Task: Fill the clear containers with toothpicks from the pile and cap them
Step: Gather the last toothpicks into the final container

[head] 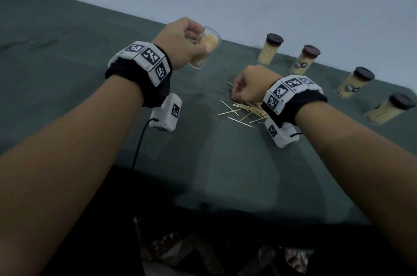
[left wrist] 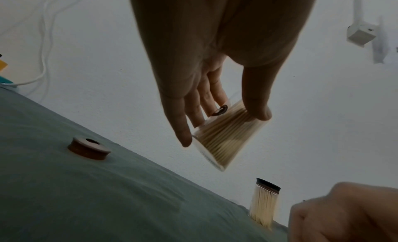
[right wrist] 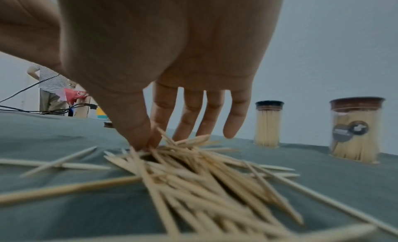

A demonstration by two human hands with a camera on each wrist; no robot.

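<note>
Our left hand (head: 180,40) grips an open jar (head: 204,51) of toothpicks above the desk (head: 90,95); our right hand (head: 250,86) pinches toothpicks from the pile (right wrist: 193,169).

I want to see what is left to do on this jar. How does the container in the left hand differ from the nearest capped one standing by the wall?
The held container has no cap and its mouth is open; the capped container wears a dark lid. The held container is tilted and lifted off the table in the left hand; the capped container stands upright on the green cloth. Both are clear and hold toothpicks.
</note>
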